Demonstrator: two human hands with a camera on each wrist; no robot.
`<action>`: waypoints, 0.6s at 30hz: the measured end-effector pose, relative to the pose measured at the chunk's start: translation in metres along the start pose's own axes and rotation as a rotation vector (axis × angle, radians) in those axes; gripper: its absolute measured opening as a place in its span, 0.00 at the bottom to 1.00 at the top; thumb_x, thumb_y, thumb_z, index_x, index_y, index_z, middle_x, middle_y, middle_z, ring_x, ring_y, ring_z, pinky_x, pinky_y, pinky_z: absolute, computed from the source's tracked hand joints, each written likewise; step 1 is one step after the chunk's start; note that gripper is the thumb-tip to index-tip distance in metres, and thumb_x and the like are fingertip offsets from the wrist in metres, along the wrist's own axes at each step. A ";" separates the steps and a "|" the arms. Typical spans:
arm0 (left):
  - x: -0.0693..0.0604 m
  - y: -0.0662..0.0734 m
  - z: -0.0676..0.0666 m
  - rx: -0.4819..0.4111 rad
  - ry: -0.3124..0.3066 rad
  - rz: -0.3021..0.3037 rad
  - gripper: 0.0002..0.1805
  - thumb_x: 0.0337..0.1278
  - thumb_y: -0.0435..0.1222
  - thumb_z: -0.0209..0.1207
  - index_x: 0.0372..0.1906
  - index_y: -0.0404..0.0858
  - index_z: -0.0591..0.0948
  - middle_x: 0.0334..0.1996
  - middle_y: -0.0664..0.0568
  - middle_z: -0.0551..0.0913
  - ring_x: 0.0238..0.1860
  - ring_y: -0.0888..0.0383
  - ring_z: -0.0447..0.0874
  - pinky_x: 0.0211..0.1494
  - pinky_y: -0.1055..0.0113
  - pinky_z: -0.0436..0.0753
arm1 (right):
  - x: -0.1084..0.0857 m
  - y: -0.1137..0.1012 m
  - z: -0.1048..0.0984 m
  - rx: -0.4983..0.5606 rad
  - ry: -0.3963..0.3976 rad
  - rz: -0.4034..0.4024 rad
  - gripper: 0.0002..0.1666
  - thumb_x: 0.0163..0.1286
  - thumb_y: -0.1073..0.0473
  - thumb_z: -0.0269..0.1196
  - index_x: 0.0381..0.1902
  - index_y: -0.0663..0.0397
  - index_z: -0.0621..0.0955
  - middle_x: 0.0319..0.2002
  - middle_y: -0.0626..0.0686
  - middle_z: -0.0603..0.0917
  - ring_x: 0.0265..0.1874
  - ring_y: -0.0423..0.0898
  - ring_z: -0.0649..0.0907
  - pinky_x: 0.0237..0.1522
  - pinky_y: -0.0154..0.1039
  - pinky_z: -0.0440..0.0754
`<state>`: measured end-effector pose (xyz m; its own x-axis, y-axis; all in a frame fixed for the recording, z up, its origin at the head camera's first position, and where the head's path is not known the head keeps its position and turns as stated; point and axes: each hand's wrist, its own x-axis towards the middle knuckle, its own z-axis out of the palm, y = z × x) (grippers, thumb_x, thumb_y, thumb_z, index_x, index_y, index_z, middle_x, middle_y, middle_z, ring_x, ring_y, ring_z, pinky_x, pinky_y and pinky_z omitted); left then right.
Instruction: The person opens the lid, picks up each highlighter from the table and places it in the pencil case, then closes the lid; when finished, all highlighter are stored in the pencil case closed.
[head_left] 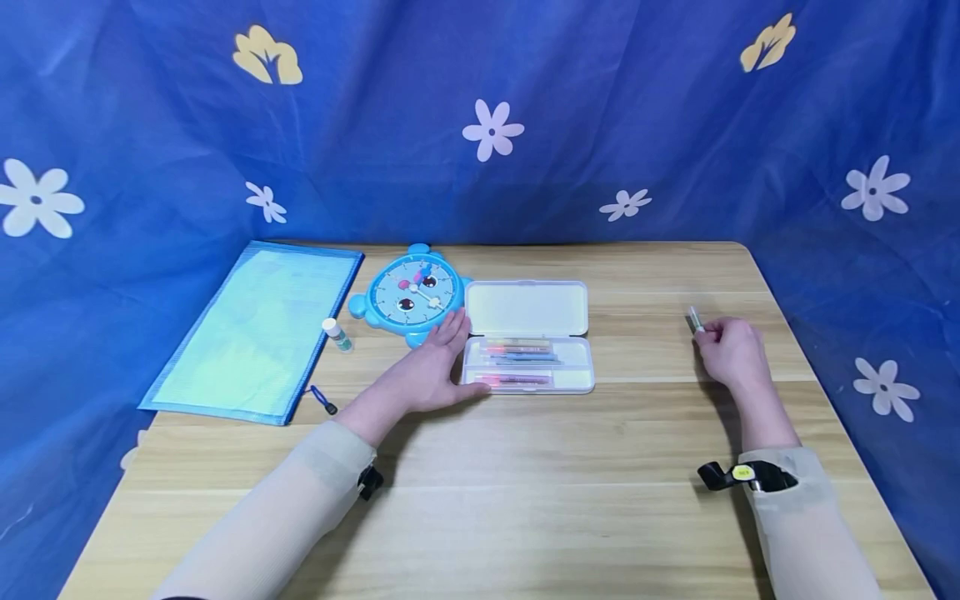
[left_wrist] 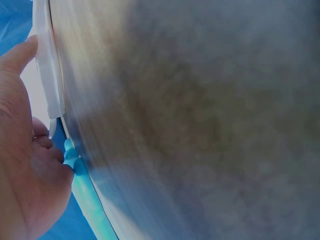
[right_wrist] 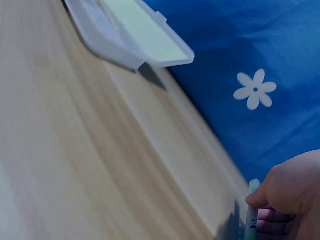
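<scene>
An open white pencil case lies mid-table, its lid folded back. Several pens in different colours lie in its compartments. My left hand rests against the case's left side, thumb at the front corner and fingers spread beside the hinge; in the left wrist view the thumb touches the case's edge. Off to the right, my right hand pinches a slim pale green pen between thumb and fingers, just over the table. The right wrist view shows that pen upright, partly covered by the hand.
Behind the left hand lies a blue toy clock with a face on it. A small white-capped glue stick or bottle stands left of it. Further left is a blue mesh zip pouch with a zip pull. Blue cloth surrounds the table.
</scene>
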<state>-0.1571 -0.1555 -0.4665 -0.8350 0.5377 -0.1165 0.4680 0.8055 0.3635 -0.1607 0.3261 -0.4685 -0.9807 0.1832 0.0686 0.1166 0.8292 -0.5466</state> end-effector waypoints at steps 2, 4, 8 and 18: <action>0.000 0.000 0.001 -0.003 0.001 0.002 0.68 0.60 0.71 0.63 0.85 0.30 0.45 0.85 0.38 0.37 0.85 0.44 0.34 0.85 0.51 0.45 | 0.000 -0.004 -0.004 0.005 0.015 -0.022 0.15 0.77 0.62 0.59 0.45 0.73 0.85 0.41 0.70 0.86 0.41 0.65 0.82 0.44 0.58 0.79; 0.000 0.000 0.001 -0.003 0.004 0.003 0.68 0.60 0.70 0.63 0.85 0.30 0.46 0.85 0.38 0.37 0.85 0.44 0.34 0.85 0.51 0.45 | -0.001 -0.009 -0.008 0.012 0.023 -0.044 0.16 0.78 0.62 0.59 0.46 0.73 0.84 0.40 0.70 0.85 0.39 0.64 0.81 0.41 0.56 0.78; 0.000 0.000 0.001 0.000 0.005 0.006 0.67 0.61 0.70 0.63 0.84 0.29 0.46 0.85 0.38 0.37 0.85 0.43 0.34 0.85 0.50 0.45 | 0.000 -0.023 -0.017 0.024 0.032 -0.084 0.16 0.79 0.60 0.61 0.48 0.72 0.85 0.39 0.68 0.85 0.36 0.61 0.80 0.36 0.51 0.76; -0.001 0.000 0.000 -0.003 0.002 0.003 0.67 0.61 0.70 0.63 0.84 0.29 0.46 0.85 0.38 0.37 0.85 0.43 0.34 0.85 0.50 0.44 | -0.006 -0.069 -0.030 0.059 0.030 -0.184 0.15 0.79 0.57 0.64 0.49 0.66 0.87 0.40 0.63 0.88 0.39 0.58 0.85 0.34 0.45 0.78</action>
<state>-0.1564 -0.1554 -0.4662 -0.8342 0.5395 -0.1140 0.4695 0.8034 0.3663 -0.1584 0.2837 -0.4062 -0.9794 0.0476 0.1965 -0.0746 0.8181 -0.5703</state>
